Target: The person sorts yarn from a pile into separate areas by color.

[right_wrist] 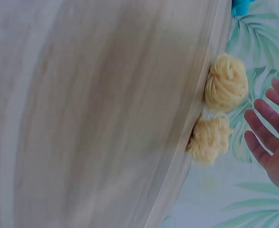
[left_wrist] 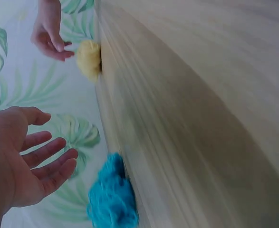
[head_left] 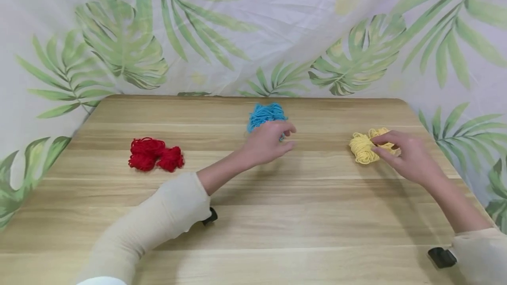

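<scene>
A blue yarn bundle (head_left: 266,114) lies at the back middle of the table. My left hand (head_left: 266,143) hovers before it, partly covering it in the head view; the left wrist view shows that hand (left_wrist: 25,156) with loosely spread fingers, apart from the blue yarn (left_wrist: 111,199). On the right is a yellow yarn bundle (head_left: 363,148), pinched in its middle into two lobes. My right hand (head_left: 412,155) is above it, and in the right wrist view its fingers (right_wrist: 263,130) are relaxed and apart from the yellow yarn (right_wrist: 226,83). Neither hand holds anything.
A red yarn bundle (head_left: 146,155) lies at the left of the wooden table (head_left: 277,223). Behind the table hangs a white cloth (head_left: 277,25) with green leaves. Black devices (head_left: 442,257) show by both sleeves.
</scene>
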A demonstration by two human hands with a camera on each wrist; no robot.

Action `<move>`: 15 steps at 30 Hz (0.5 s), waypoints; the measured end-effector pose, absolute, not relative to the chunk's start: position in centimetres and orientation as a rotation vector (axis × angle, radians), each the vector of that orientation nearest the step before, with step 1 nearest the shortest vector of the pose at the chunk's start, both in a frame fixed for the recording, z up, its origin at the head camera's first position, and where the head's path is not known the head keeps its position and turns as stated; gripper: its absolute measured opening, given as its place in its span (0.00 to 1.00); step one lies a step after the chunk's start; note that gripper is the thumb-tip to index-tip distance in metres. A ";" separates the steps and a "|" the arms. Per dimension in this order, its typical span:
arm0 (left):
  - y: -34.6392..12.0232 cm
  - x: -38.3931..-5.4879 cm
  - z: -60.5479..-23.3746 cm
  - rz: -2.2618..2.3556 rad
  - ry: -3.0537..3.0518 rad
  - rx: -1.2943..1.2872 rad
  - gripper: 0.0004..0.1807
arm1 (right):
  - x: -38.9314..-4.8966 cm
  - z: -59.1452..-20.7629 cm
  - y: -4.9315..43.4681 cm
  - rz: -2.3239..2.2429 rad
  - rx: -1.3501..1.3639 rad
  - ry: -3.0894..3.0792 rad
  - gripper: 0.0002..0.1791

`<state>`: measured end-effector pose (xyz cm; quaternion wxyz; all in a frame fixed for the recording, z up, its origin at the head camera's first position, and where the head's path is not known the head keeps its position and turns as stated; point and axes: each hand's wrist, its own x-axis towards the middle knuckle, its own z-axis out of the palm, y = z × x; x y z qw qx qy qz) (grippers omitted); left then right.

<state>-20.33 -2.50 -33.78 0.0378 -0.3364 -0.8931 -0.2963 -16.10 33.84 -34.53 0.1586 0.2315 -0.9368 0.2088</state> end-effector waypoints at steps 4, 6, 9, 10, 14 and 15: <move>-4.8 -20.2 -33.9 -0.903 -2.737 -1.013 0.13 | -16.0 -34.6 32.9 0.590 0.685 -2.685 0.10; -5.9 -20.1 -34.0 -0.889 -2.754 -1.004 0.14 | -15.9 -34.6 32.5 0.589 0.704 -2.675 0.10; -7.3 -19.8 -34.0 -0.861 -2.770 -0.986 0.15 | -15.9 -34.7 31.8 0.597 0.734 -2.655 0.10; -7.8 -19.6 -34.0 -0.849 -2.772 -0.980 0.15 | -15.8 -34.8 31.6 0.603 0.744 -2.652 0.11; -9.7 -18.9 -34.0 -0.802 -2.760 -0.958 0.14 | -15.6 -34.9 31.0 0.634 0.772 -2.645 0.11; -10.2 -18.7 -34.0 -0.786 -2.756 -0.953 0.14 | -15.6 -34.9 30.9 0.636 0.778 -2.643 0.12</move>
